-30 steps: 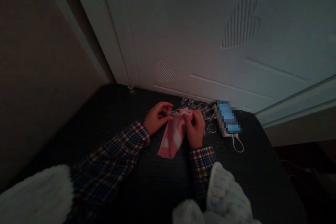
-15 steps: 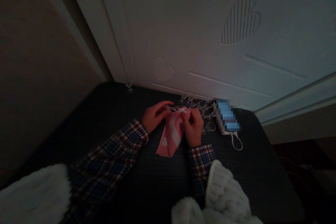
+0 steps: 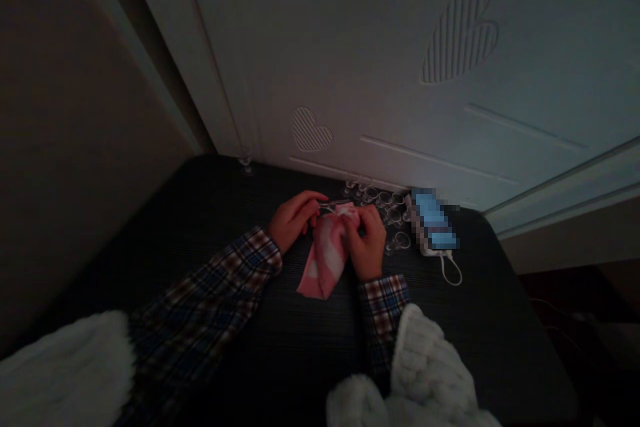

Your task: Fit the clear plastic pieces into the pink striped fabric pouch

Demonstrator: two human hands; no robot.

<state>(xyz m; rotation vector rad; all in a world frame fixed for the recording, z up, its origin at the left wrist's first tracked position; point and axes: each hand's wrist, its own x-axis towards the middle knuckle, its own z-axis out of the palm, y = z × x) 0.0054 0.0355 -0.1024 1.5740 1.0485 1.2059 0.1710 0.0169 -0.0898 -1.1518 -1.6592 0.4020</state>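
Note:
My left hand pinches one end of a small clear glass, which lies sideways between my two hands. A pink-and-white cloth covers the other end of the glass and hangs down onto the dark table. My right hand is closed on the bunched top of this cloth, with the thumb toward me. Cloth and fingers hide much of the glass, and the dim light blurs its shape. Several small stemmed glasses are grouped just beyond my right hand.
Another stemmed glass stands alone at the far left of the dark table. A lit phone with a white cable lies right of the glasses. A white panel with heart reliefs rises along the back edge.
The fingers of my left hand have shifted and curled a little more around the end of the glass. My right hand has moved very slightly left with the cloth.

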